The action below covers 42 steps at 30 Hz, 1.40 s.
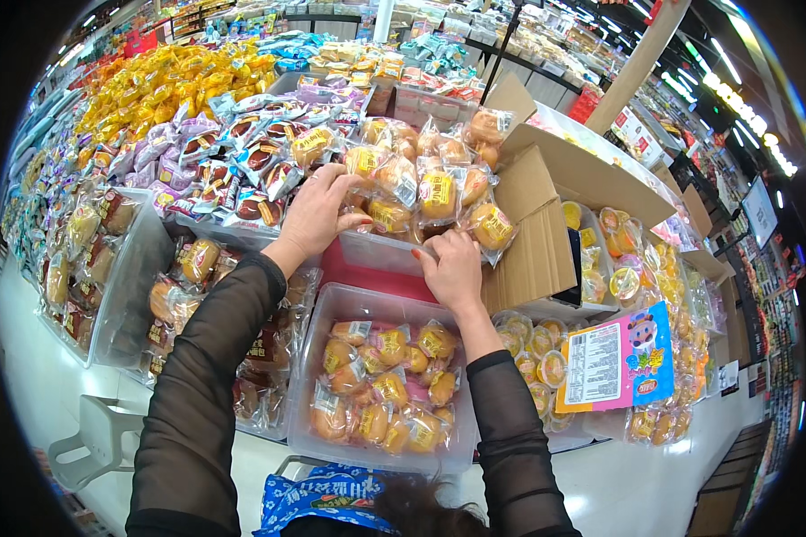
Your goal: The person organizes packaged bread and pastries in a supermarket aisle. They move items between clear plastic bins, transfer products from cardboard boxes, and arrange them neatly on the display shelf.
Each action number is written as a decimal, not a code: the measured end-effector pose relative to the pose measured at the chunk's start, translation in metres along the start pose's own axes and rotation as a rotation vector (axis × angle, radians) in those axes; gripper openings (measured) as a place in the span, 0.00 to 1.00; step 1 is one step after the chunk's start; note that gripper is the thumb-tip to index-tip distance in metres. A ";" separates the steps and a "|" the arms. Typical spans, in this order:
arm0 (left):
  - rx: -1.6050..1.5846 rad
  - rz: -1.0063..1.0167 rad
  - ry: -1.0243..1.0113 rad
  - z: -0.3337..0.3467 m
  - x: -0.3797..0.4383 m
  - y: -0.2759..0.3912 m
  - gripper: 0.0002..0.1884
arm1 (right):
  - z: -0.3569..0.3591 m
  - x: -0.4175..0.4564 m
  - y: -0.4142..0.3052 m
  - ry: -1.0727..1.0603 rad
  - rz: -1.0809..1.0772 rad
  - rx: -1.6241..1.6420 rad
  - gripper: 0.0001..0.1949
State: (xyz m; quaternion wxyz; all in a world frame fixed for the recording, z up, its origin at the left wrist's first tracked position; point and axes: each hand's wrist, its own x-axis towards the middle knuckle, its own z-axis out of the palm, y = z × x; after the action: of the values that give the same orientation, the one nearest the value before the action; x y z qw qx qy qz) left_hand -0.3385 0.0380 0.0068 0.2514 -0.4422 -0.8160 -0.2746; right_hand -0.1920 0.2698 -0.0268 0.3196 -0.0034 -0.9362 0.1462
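Observation:
In the upper bin (386, 248), clear-wrapped bread buns (436, 191) with yellow labels are heaped above the rim. My left hand (322, 211) is at the heap's left side, thumb and fingers apart, fingertips against the wrapped buns. My right hand (451, 265) lies over the bin's front right edge, fingers curled beside a wrapped bun (491, 227). Its fingertips are partly hidden, so a grip cannot be confirmed. Closer to me is a lower translucent plastic bin (302, 403), holding more wrapped buns (389, 389) in a looser, lower layer.
An open cardboard box (530, 228) leans by the right hand. Jelly cups (537, 356) and a colourful printed card (614, 359) lie at right. Brown-labelled bread packs (198, 262) fill bins at left. Yellow snack packets (174, 80) are piled behind. A plastic stool (101, 429) stands lower left.

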 end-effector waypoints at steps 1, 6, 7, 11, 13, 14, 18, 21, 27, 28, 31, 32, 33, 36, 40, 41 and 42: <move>-0.060 -0.032 0.007 -0.001 -0.001 0.000 0.38 | -0.001 -0.003 -0.001 0.009 -0.008 0.010 0.09; -0.074 -0.112 0.035 0.002 -0.001 0.000 0.37 | -0.003 -0.012 -0.006 0.042 0.000 0.038 0.09; -0.035 -0.081 0.054 0.002 -0.001 -0.001 0.37 | -0.003 -0.013 -0.006 0.049 0.004 0.043 0.09; -0.074 -0.115 0.102 0.004 0.002 0.000 0.35 | -0.012 -0.018 -0.009 0.044 0.002 0.008 0.11; -0.064 -0.141 0.137 0.006 -0.001 -0.004 0.33 | -0.017 -0.024 -0.017 0.063 -0.025 0.010 0.14; -0.038 -0.136 0.157 0.007 -0.002 -0.005 0.33 | -0.022 -0.030 -0.020 0.075 -0.049 -0.036 0.15; 0.002 -0.141 0.209 0.008 0.002 -0.006 0.27 | -0.060 -0.066 -0.038 0.037 -0.070 -0.039 0.15; 0.040 -0.128 0.255 0.009 -0.004 -0.009 0.17 | -0.092 -0.107 -0.055 -0.114 -0.120 0.067 0.12; 0.134 -0.152 0.347 0.013 -0.001 -0.003 0.15 | -0.141 -0.211 -0.090 -0.158 -0.037 0.131 0.10; 0.159 -0.154 0.346 0.011 -0.002 -0.003 0.17 | -0.144 -0.224 -0.093 -0.157 -0.013 0.140 0.09; 0.241 -0.144 0.351 0.008 -0.005 -0.003 0.17 | -0.153 -0.257 -0.099 -0.131 0.063 0.177 0.08; 0.282 -0.140 0.359 0.008 -0.004 -0.003 0.17 | -0.156 -0.265 -0.100 -0.112 0.092 0.197 0.07; 0.278 -0.138 0.341 0.007 -0.005 -0.001 0.17 | -0.158 -0.272 -0.101 -0.096 0.129 0.217 0.07; 0.301 -0.126 0.308 0.006 -0.003 0.000 0.17 | -0.163 -0.278 -0.096 -0.070 0.171 0.226 0.06; 0.280 -0.103 0.234 0.004 -0.003 -0.002 0.16 | -0.174 -0.253 -0.086 -0.069 0.138 0.200 0.07; 0.269 -0.089 0.230 0.004 -0.004 -0.004 0.16 | -0.178 -0.238 -0.084 -0.048 0.099 0.186 0.07; 0.255 -0.071 0.228 0.006 -0.003 -0.005 0.15 | -0.182 -0.221 -0.082 -0.023 0.061 0.168 0.08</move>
State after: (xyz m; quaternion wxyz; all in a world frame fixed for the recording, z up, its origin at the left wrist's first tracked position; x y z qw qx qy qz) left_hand -0.3420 0.0381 -0.0006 0.3865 -0.3435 -0.8256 -0.2259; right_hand 0.1001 0.2192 0.0013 0.3032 -0.0036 -0.9238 0.2338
